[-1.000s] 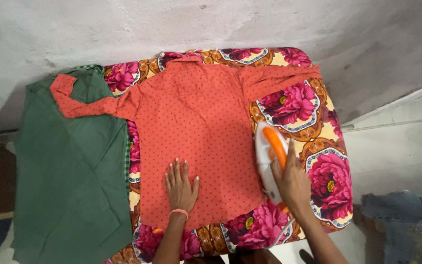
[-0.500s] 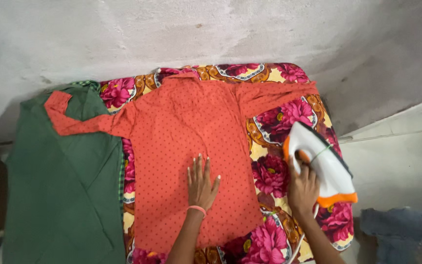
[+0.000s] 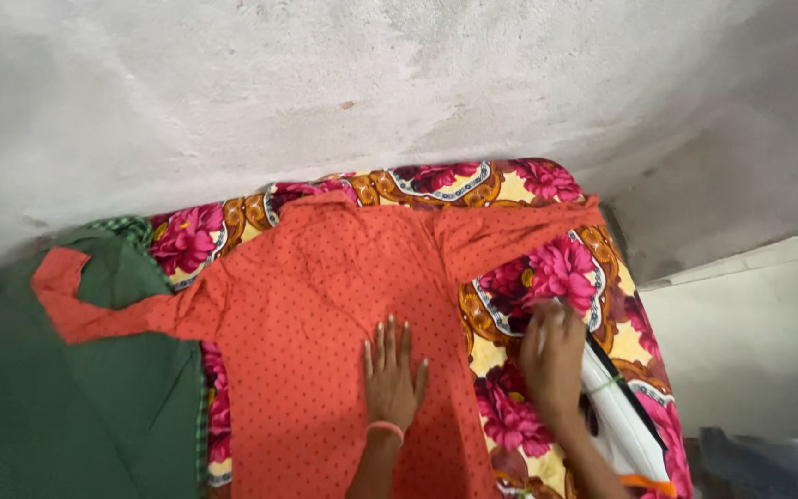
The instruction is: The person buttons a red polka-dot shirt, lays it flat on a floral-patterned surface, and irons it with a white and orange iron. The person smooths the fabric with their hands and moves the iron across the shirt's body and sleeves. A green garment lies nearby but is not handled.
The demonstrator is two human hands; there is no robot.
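Note:
An orange dotted garment lies spread flat on a floral blanket. My left hand rests flat on the garment's middle, fingers apart, a pink band at the wrist. To its right, my right hand grips a white iron with orange trim, which sits on the blanket beside the garment, near the right edge. The iron's front is hidden under my hand.
A green cloth lies at the left, under the garment's left sleeve. A rough grey wall stands behind the blanket. A pale ledge and a grey-blue cloth are at the right.
My right hand moved the iron off the garment's right edge out onto the blanket at the right. My left hand stayed pressed on the garment. The camera has shifted.

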